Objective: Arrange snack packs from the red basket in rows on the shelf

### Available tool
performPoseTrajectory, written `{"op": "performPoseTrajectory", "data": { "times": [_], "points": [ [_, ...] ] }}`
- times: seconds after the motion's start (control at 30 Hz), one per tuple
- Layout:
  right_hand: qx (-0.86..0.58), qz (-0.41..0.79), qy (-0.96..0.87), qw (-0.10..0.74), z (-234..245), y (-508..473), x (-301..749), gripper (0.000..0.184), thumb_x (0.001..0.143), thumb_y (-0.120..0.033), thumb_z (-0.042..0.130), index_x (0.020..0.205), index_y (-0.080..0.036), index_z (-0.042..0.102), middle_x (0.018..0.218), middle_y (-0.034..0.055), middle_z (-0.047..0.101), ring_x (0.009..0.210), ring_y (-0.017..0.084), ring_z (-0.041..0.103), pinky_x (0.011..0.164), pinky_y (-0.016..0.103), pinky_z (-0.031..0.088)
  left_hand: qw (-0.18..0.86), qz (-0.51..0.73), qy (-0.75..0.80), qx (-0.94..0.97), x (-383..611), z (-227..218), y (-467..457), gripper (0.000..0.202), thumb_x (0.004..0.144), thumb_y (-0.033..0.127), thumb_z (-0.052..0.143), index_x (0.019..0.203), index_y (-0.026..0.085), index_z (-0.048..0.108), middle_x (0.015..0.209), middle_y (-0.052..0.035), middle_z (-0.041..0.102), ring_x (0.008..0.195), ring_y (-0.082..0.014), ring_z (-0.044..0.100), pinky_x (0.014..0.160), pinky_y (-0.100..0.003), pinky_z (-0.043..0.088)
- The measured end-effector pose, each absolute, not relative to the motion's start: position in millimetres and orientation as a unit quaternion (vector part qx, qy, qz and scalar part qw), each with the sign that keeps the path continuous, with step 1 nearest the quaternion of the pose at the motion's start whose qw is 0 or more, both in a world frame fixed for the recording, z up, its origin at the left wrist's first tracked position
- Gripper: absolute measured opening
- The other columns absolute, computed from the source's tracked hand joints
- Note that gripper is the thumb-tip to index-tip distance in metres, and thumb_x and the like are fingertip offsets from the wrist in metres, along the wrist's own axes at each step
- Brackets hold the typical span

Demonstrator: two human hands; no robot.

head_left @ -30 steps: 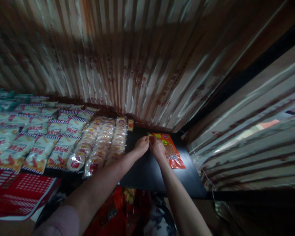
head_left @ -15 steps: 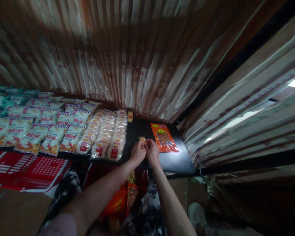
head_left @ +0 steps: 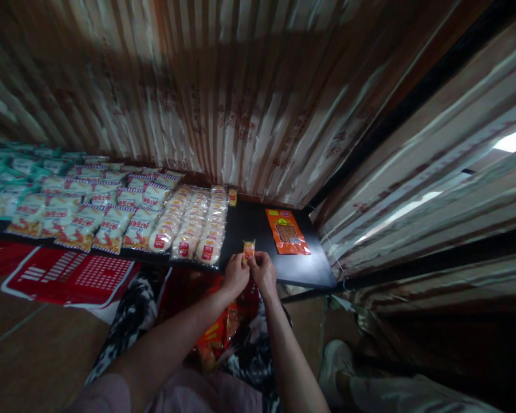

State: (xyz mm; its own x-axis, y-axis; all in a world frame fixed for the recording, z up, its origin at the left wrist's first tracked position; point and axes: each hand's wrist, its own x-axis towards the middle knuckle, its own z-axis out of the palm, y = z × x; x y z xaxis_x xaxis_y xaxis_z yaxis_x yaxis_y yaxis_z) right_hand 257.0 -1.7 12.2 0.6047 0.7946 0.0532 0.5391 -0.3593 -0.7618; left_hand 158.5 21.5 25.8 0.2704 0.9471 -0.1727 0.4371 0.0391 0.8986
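Note:
Between my two hands is a small yellow snack packet [head_left: 249, 248], held upright over the black shelf [head_left: 241, 223]. My left hand [head_left: 236, 272] pinches its left side, and my right hand [head_left: 263, 271] pinches its right side. Another small yellow packet [head_left: 233, 197] stands at the back of the shelf, beside rows of clear-wrapped round crackers [head_left: 209, 244]. To the right of my hands lies a flat orange snack bag [head_left: 288, 232]. The lower end of the held packet is hidden by my fingers.
White and blue snack bags [head_left: 114, 226] and green bags [head_left: 23, 166] fill the shelf's left. A red shopping basket [head_left: 81, 278] stands below on the left, and red-orange packages [head_left: 217, 332] lie between my legs. Pleated plastic sheeting [head_left: 241, 115] hangs behind. Another person's shoe [head_left: 335, 367] is at right.
My hands have come slightly lower in the view, and the yellow packet now shows more of its front above my fingers. The view has shifted a little, moving the shelf goods up and right.

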Motion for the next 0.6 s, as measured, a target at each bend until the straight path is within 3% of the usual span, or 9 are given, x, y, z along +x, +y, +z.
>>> {"op": "performPoseTrajectory", "data": {
  "times": [0.17, 0.37, 0.6],
  "points": [
    [-0.760, 0.213, -0.400, 0.467, 17, -11, 245, 0.032, 0.075, -0.045, 0.050, 0.088, -0.018, 0.061, 0.081, 0.0058, 0.069, 0.072, 0.019, 0.063, 0.068, 0.028, 0.047, 0.505, 0.290, 0.539, 0.609, 149, 20, 17, 0.029, 0.081, 0.013, 0.046, 0.106, 0.016, 0.061, 0.108, -0.0099, 0.064, 0.101, -0.0175, 0.059, 0.093, -0.029, 0.042],
    [-0.752, 0.211, -0.399, 0.481, 14, -17, 235, 0.030, 0.077, -0.044, 0.045, 0.083, -0.018, 0.059, 0.080, 0.0052, 0.067, 0.074, 0.019, 0.062, 0.071, 0.030, 0.048, 0.550, 0.311, 0.537, 0.559, 141, 19, 13, 0.025, 0.082, 0.019, 0.050, 0.103, 0.015, 0.061, 0.105, -0.0097, 0.066, 0.097, -0.0176, 0.061, 0.089, -0.028, 0.044],
    [-0.713, 0.239, -0.380, 0.538, 17, -24, 222, 0.040, 0.073, -0.041, 0.053, 0.105, -0.016, 0.053, 0.095, 0.0098, 0.067, 0.080, 0.018, 0.064, 0.075, 0.031, 0.049, 0.589, 0.345, 0.526, 0.508, 133, 20, 7, 0.018, 0.081, 0.024, 0.054, 0.095, 0.015, 0.061, 0.100, -0.0091, 0.067, 0.092, -0.0167, 0.063, 0.082, -0.025, 0.046]
  ]
}}
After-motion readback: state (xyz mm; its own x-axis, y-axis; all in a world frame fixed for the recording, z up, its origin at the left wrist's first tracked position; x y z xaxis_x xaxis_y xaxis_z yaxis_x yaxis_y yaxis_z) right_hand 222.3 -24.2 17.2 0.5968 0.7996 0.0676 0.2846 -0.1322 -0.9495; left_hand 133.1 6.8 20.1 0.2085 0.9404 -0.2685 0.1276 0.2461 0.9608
